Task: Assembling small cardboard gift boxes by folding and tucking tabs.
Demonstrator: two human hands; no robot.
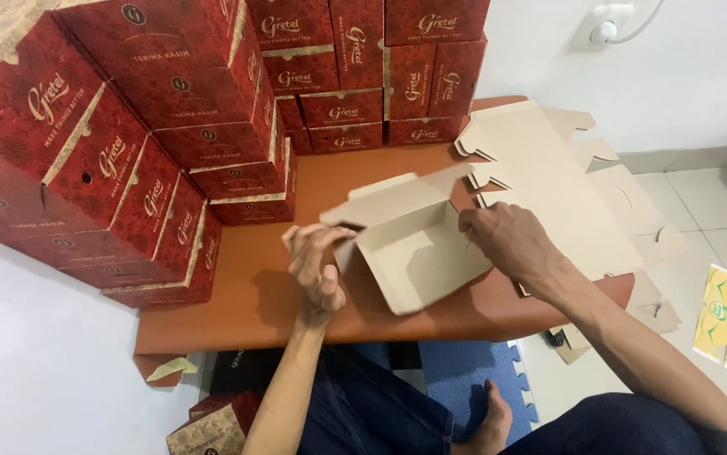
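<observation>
Both forearms reach up from the lower edge of the view over a low reddish-brown rectangular table (237, 312); behind it, against the wall, rises a stack of dark red printed cardboard boxes (169, 126), reaching from the table's left side across its far edge; on the table's right part lies a pile of flat, unfolded tan cardboard blanks (549, 168), running past the table's right edge. Near the table's middle, just left of that pile, stands the half-folded tan cardboard box (414, 253), its open inside turned up, one flap raised at its far left. The right hand (511, 244) lies palm down at the box's right wall, wrist bent; its fingers rest together against the wall's top edge, thumb hidden, so I cannot tell whether they clamp it. The left hand (317, 265) stands at the box's left wall, knuckles up; its fingers (329, 238) curl together onto the wall's near corner, the thumb pointing back toward the person.
</observation>
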